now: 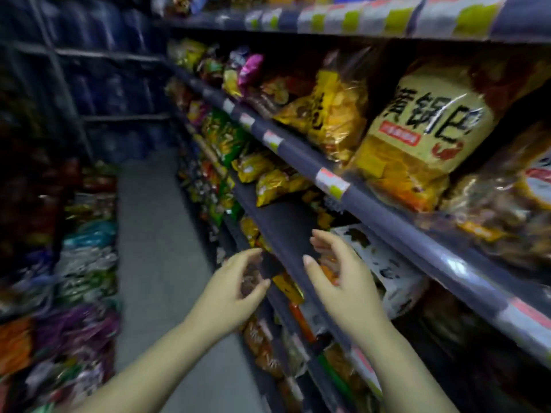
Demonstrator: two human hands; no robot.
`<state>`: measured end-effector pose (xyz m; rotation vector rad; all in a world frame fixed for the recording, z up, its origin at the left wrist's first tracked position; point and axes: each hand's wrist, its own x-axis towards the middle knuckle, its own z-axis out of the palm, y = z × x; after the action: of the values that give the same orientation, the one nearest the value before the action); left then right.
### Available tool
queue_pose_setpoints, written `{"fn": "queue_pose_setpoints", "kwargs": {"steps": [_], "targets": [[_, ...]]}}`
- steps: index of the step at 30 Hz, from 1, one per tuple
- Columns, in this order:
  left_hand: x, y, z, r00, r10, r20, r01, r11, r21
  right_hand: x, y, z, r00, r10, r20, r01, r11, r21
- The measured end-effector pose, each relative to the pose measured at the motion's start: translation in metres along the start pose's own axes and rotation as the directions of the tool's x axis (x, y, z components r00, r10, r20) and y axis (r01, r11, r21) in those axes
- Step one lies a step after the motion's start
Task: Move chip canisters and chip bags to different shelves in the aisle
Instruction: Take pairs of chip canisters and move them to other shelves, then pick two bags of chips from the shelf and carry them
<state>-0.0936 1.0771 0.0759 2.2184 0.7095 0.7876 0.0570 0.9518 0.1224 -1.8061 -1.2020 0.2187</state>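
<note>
Both hands, the left hand [235, 289] and the right hand [340, 281], are held empty with fingers spread wide before a bare dark shelf [280, 225] beside yellow chip bags [268, 180].

Shop aisle: price-tagged shelves [301, 162] packed with snack bags [423, 126].
</note>
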Motion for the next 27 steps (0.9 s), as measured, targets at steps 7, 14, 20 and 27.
{"fn": "queue_pose_setpoints", "kwargs": {"steps": [7,14,20,27], "targets": [[-0.011,-0.073,-0.003,0.985,-0.166,0.035,0.167,0.986,0.000,0.021,0.016,0.054,0.992,0.128,0.007,-0.128,0.983,0.132],[0.011,-0.136,-0.038,0.988,-0.152,0.029,0.152,0.988,0.012,0.059,-0.012,0.104,0.985,0.147,-0.087,-0.123,0.965,0.233],[0.037,-0.182,-0.086,0.990,-0.140,0.000,0.140,0.990,-0.010,0.096,-0.033,0.163,0.981,0.156,-0.116,-0.112,0.941,0.320],[0.050,-0.235,-0.128,0.975,-0.216,-0.049,0.213,0.976,-0.049,0.145,-0.041,0.230,0.991,0.129,-0.016,-0.117,0.940,0.320]]}}
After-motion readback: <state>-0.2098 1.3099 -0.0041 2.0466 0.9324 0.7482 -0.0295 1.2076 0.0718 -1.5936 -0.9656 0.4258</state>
